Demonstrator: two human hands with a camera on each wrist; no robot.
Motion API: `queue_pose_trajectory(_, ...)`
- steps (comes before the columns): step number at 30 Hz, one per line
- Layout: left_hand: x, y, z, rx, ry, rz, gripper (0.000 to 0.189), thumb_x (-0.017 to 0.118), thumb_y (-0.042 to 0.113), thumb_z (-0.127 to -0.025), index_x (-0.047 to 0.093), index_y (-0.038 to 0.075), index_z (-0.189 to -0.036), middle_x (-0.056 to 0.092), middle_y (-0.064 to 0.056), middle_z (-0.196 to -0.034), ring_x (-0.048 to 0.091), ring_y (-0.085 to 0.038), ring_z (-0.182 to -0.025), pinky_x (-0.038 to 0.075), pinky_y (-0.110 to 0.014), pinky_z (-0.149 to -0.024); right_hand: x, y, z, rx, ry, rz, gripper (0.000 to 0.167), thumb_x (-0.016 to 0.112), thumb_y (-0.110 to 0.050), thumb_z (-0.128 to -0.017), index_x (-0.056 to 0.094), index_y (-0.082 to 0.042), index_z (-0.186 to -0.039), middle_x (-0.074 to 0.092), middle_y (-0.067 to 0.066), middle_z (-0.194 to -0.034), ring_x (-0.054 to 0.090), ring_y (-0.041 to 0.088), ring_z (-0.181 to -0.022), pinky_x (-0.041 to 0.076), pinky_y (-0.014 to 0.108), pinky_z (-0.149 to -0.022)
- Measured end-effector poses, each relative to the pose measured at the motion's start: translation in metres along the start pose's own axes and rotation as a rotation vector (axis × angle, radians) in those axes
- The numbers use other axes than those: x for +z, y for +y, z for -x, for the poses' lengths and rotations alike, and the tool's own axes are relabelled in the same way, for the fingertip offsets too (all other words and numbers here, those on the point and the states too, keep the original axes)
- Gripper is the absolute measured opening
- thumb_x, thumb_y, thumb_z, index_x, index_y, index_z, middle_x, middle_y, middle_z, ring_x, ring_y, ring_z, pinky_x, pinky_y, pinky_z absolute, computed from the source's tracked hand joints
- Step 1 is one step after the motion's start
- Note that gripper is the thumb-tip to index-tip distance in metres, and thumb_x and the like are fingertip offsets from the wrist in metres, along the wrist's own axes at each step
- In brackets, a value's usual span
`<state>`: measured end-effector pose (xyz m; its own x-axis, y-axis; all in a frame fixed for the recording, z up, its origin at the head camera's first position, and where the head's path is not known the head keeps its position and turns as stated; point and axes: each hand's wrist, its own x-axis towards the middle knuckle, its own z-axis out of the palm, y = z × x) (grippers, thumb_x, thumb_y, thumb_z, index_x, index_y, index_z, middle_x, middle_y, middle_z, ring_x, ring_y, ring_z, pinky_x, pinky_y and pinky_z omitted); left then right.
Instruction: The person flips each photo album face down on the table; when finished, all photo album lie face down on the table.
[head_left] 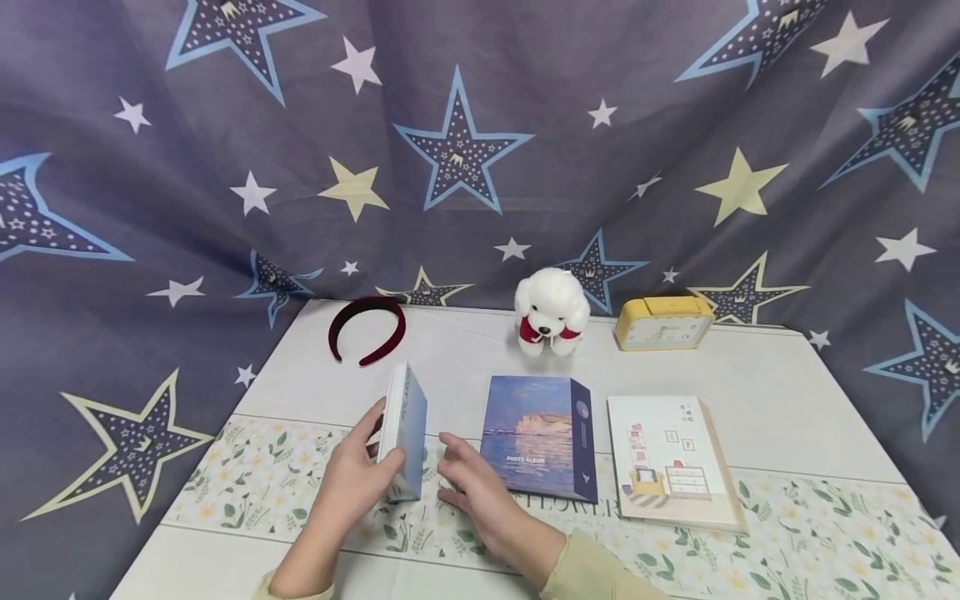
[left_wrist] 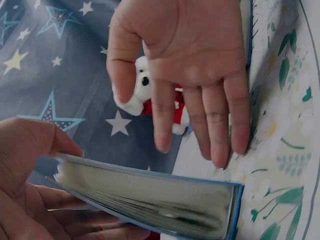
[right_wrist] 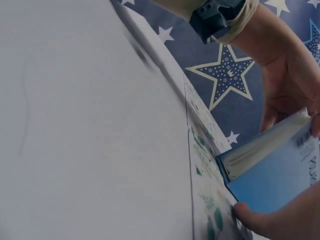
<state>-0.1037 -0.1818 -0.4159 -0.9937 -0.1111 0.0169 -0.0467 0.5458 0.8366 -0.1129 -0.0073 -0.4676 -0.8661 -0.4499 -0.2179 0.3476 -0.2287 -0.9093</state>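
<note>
My left hand [head_left: 358, 475] grips a light-blue album [head_left: 412, 437] that stands on edge on the table, thumb on one cover and fingers on the other. Its page edges [left_wrist: 150, 197] show in the left wrist view, and a cover with a barcode [right_wrist: 303, 139] in the right wrist view. Just to the right, my right hand [head_left: 480, 496] is held apart from the album, palm towards it, fingers extended and nothing held. Beside that hand lies a purple-blue photo album [head_left: 536, 437] with a cliff-and-sea picture. Further right is a cream book [head_left: 663, 458] with a room drawing.
Along the back of the table [head_left: 457, 333] are a dark red headband [head_left: 397, 333], a white plush dog [head_left: 553, 304] with a red garment, and a yellow clock [head_left: 666, 323]. A flowered strip [head_left: 817, 533] crosses the table. Behind hangs a star-patterned curtain [head_left: 465, 242].
</note>
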Motion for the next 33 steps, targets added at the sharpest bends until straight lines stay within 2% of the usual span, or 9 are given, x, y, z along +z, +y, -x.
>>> queue_pose_trajectory(4,-0.005,-0.003,-0.001,0.019,0.026,0.051,0.067,0.055,0.0,-0.089,0.031,0.0,-0.151,0.045,-0.029,-0.142,0.059,-0.044,-0.114,0.056,-0.042,-0.082,-0.001,0.001,-0.001,0.015,0.005,-0.011,0.071,0.054,-0.02,-0.098,0.017,-0.005,-0.156,0.012,0.03,-0.157,0.022,0.043,-0.143,0.04,0.052,-0.104)
queue_pose_trajectory(7,-0.007,-0.008,-0.005,0.003,0.035,0.118,0.061,0.05,-0.001,-0.093,0.03,-0.002,-0.15,0.038,-0.028,-0.148,0.051,-0.043,-0.124,0.052,-0.04,-0.09,0.0,0.002,-0.002,0.028,-0.012,-0.022,0.075,0.052,-0.018,-0.099,0.007,-0.002,-0.156,0.012,0.028,-0.158,0.026,0.041,-0.142,0.043,0.05,-0.102)
queue_pose_trajectory(10,-0.008,-0.016,-0.011,-0.024,0.014,0.191,0.055,0.044,0.0,-0.097,0.03,-0.003,-0.15,0.032,-0.024,-0.153,0.036,-0.037,-0.138,0.038,-0.041,-0.107,-0.001,0.003,-0.003,0.031,-0.028,-0.015,0.075,0.05,-0.016,-0.099,0.003,0.0,-0.155,0.01,0.023,-0.16,0.024,0.037,-0.143,0.04,0.049,-0.105)
queue_pose_trajectory(13,-0.007,-0.027,-0.018,-0.054,-0.034,0.243,0.052,0.039,0.001,-0.1,0.028,-0.003,-0.15,0.026,-0.021,-0.156,0.021,-0.033,-0.145,0.023,-0.044,-0.116,-0.002,0.004,-0.004,0.011,-0.041,0.009,0.075,0.049,-0.016,-0.099,0.002,0.001,-0.155,0.007,0.021,-0.161,0.02,0.036,-0.145,0.035,0.049,-0.109)
queue_pose_trajectory(17,-0.001,-0.041,-0.027,-0.101,-0.077,0.136,0.06,0.045,0.004,-0.098,0.021,-0.003,-0.153,0.023,-0.022,-0.157,0.018,-0.036,-0.146,0.017,-0.048,-0.117,-0.002,0.003,-0.004,-0.021,-0.029,0.054,0.075,0.049,-0.016,-0.098,0.003,0.004,-0.154,0.006,0.024,-0.16,0.015,0.037,-0.146,0.032,0.048,-0.111)
queue_pose_trajectory(23,0.008,-0.054,-0.029,-0.144,-0.129,-0.074,0.08,0.057,0.016,-0.095,0.007,-0.004,-0.154,0.019,-0.03,-0.156,0.016,-0.045,-0.143,0.016,-0.057,-0.114,-0.005,0.0,0.002,-0.053,0.01,0.125,0.069,0.052,-0.018,-0.097,0.017,0.0,-0.155,0.016,0.024,-0.159,0.021,0.038,-0.144,0.028,0.049,-0.112)
queue_pose_trajectory(26,0.009,-0.056,-0.029,-0.13,-0.151,-0.15,0.083,0.058,0.019,-0.095,0.005,-0.007,-0.153,0.019,-0.034,-0.153,0.018,-0.049,-0.141,0.018,-0.06,-0.112,-0.009,-0.004,0.006,-0.091,0.021,0.17,0.061,0.051,-0.017,-0.099,0.026,-0.004,-0.153,0.024,0.02,-0.157,0.025,0.038,-0.143,0.028,0.051,-0.112)
queue_pose_trajectory(29,0.009,-0.055,-0.031,-0.078,-0.161,-0.207,0.082,0.058,0.02,-0.095,0.007,-0.012,-0.151,0.016,-0.036,-0.153,0.015,-0.051,-0.14,0.017,-0.06,-0.112,-0.017,-0.011,0.011,-0.164,0.024,0.25,0.053,0.05,-0.014,-0.1,0.035,-0.005,-0.15,0.032,0.019,-0.155,0.031,0.039,-0.14,0.034,0.05,-0.109)
queue_pose_trajectory(33,0.008,-0.049,-0.033,-0.019,-0.146,-0.306,0.079,0.057,0.019,-0.095,0.011,-0.014,-0.149,0.009,-0.038,-0.154,0.006,-0.051,-0.142,0.01,-0.06,-0.114,-0.036,-0.023,0.017,-0.26,0.005,0.345,0.044,0.049,-0.007,-0.099,0.045,0.002,-0.142,0.041,0.022,-0.148,0.042,0.042,-0.132,0.039,0.045,-0.106)
